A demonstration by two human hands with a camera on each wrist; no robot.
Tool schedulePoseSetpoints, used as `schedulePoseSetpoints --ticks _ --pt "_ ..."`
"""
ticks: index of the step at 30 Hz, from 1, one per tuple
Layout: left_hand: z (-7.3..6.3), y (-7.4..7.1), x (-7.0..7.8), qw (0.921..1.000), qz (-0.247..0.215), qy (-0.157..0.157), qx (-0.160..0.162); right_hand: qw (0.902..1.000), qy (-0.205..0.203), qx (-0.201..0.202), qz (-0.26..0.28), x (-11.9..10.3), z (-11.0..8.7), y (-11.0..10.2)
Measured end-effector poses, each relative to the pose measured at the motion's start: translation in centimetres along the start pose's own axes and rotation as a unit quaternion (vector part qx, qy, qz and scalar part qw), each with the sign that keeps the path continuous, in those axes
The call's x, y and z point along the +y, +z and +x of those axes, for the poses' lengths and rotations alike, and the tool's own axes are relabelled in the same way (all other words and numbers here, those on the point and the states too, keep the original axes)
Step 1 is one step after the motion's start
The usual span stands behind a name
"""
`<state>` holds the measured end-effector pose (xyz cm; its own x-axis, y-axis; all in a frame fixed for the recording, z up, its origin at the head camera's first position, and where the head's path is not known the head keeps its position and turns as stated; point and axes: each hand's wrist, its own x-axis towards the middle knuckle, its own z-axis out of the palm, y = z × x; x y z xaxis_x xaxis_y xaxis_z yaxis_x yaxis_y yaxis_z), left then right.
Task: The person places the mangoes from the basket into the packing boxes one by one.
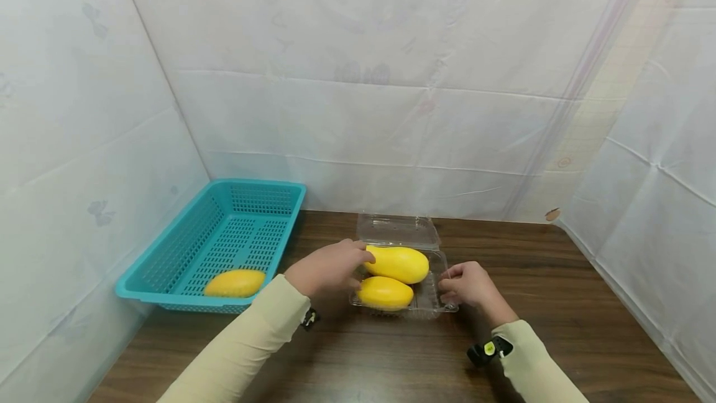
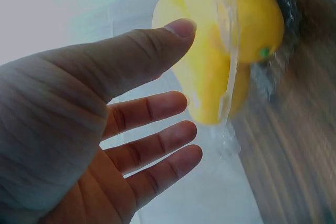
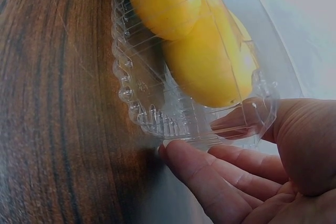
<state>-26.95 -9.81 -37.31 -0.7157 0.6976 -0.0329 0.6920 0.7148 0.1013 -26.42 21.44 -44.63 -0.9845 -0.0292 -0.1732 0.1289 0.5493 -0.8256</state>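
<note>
A clear plastic clamshell box point(image 1: 431, 291) stands on the table with its lid point(image 1: 398, 231) raised at the back. Yellow mangoes lie inside it: one at the front point(image 1: 386, 293), with a green dot at its end in the left wrist view, and more yellow fruit point(image 1: 399, 264) behind. My left hand point(image 1: 334, 266) is over the box's left side, its thumb point(image 2: 152, 48) and fingers spread apart beside the mangoes, gripping nothing. At the box's right end my right hand point(image 1: 470, 285) pinches the wall, the thumb seen through the plastic and the fingers outside.
To the left stands a blue perforated basket point(image 1: 293, 216) with one yellow mango point(image 1: 235, 283) near its front corner. White sheeting point(image 1: 358, 111) encloses the back and both sides of the brown wood-grain table point(image 1: 380, 365).
</note>
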Motion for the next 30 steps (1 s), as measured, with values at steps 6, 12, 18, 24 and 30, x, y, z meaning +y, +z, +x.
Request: schedulePoseSetpoints --ticks 6,12,18,24,30 --pt "-2.3 -1.2 -1.5 0.9996 0.023 0.003 0.020 0.9999 -0.003 -0.005 -0.009 -0.3 0.0 0.0" --pt "-4.7 -2.9 -3.3 0.9987 0.033 -0.030 0.025 0.9998 0.006 0.001 -0.020 -0.5 -0.1 -0.1" --pt "-7.1 -4.6 -5.6 0.9971 0.043 -0.056 0.027 0.9997 0.009 -0.004 -0.023 -0.6 -0.2 -0.3" --pt "-9.2 -5.8 -8.0 0.9960 0.027 -0.082 0.026 0.9997 0.010 -0.010 -0.021 -0.8 -0.2 -0.4" --pt "-10.6 -6.1 -10.2 0.9939 0.010 -0.108 0.018 0.9998 0.007 -0.008 -0.016 -0.8 -0.1 -0.3"
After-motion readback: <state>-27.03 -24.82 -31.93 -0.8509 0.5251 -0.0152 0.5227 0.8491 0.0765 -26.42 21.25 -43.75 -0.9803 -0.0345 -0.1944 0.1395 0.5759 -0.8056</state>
